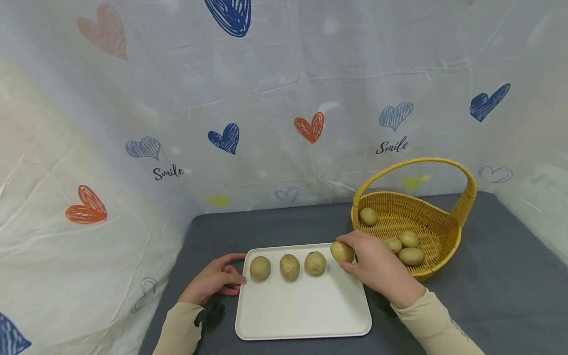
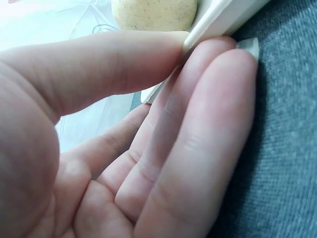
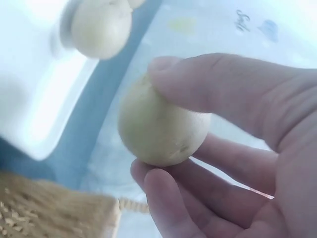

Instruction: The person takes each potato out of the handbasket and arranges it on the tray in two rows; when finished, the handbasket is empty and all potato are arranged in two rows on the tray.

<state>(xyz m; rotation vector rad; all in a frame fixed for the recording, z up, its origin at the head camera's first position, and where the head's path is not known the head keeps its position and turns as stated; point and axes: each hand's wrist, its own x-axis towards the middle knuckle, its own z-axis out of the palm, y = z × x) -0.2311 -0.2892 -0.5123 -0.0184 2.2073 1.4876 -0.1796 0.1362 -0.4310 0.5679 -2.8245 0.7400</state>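
Note:
A potato (image 1: 341, 252) is pinched between the thumb and fingers of my right hand (image 1: 374, 261), over the back right corner of a white tray (image 1: 306, 310). The right wrist view shows that same potato (image 3: 163, 121) gripped from both sides. Three more potatoes, the nearest of them a potato (image 1: 315, 263), sit in a row along the tray's back part. My left hand (image 1: 215, 278) holds the tray's left edge; in the left wrist view its thumb (image 2: 109, 64) lies on the rim and the fingertips are at the underside.
A yellow wicker basket (image 1: 437, 246) with a tall handle stands right of the tray, several potatoes (image 1: 411, 256) inside. Dark grey cloth (image 1: 275, 224) covers the table. Behind hangs a white sheet (image 1: 266, 88) printed with hearts.

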